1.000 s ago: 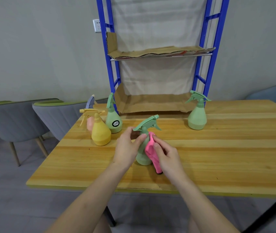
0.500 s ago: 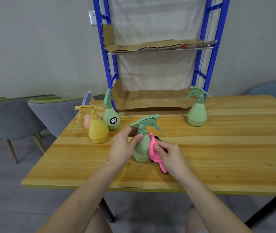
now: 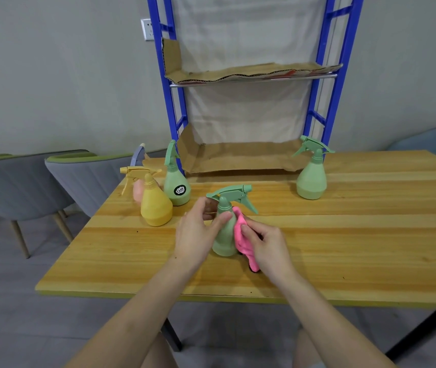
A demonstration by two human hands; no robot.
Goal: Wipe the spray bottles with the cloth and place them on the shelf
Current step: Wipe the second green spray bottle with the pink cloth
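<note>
A green spray bottle (image 3: 225,235) stands upright on the wooden table (image 3: 344,235) in front of me. My left hand (image 3: 197,233) grips its neck and left side. My right hand (image 3: 267,247) holds a pink cloth (image 3: 243,240) against the bottle's right side. A yellow bottle (image 3: 155,204), a green bottle with a black label (image 3: 175,181) and a pink bottle (image 3: 138,188), mostly hidden, stand at the table's back left. Another green bottle (image 3: 312,176) stands at the back right. The blue shelf (image 3: 325,75) rises behind the table, its boards lined with cardboard (image 3: 240,158).
Grey chairs (image 3: 84,179) stand left of the table, and a blue-grey chair (image 3: 434,139) shows at the right. A wall socket (image 3: 146,29) is on the wall left of the shelf.
My right hand has slid the pink cloth down the side of the bottle. My left hand has kept its hold near the neck. The view shifted slightly.
</note>
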